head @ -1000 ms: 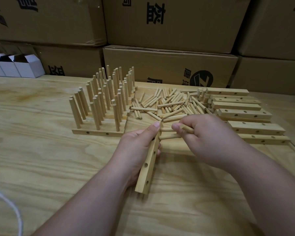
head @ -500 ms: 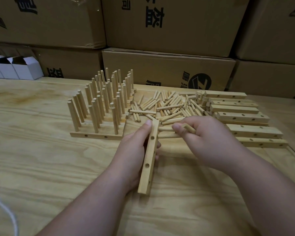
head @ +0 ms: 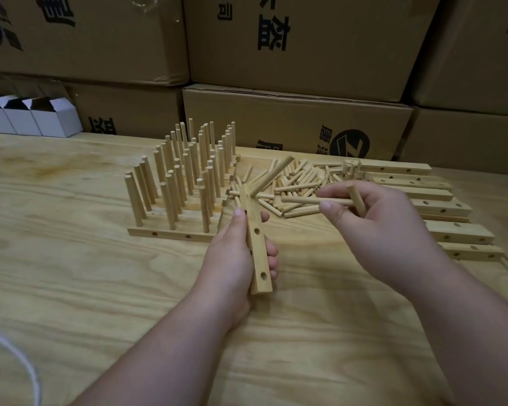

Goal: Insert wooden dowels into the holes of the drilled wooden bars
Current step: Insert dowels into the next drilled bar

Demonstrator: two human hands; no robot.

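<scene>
At frame centre, a drilled bar (head: 257,244) is gripped by the left hand (head: 232,259), with one dowel (head: 272,175) seated in its far end. Two further dowels (head: 314,200) are pinched in the right hand (head: 376,227), just right of centre. Loose dowels (head: 299,183) are piled above; filled bars (head: 182,183) stand at upper left.

White cord (head: 18,361) cut off, left edge.

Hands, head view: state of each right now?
Left hand: grips the drilled bar, one dowel already in its far end.
Right hand: pinches loose dowels.
</scene>
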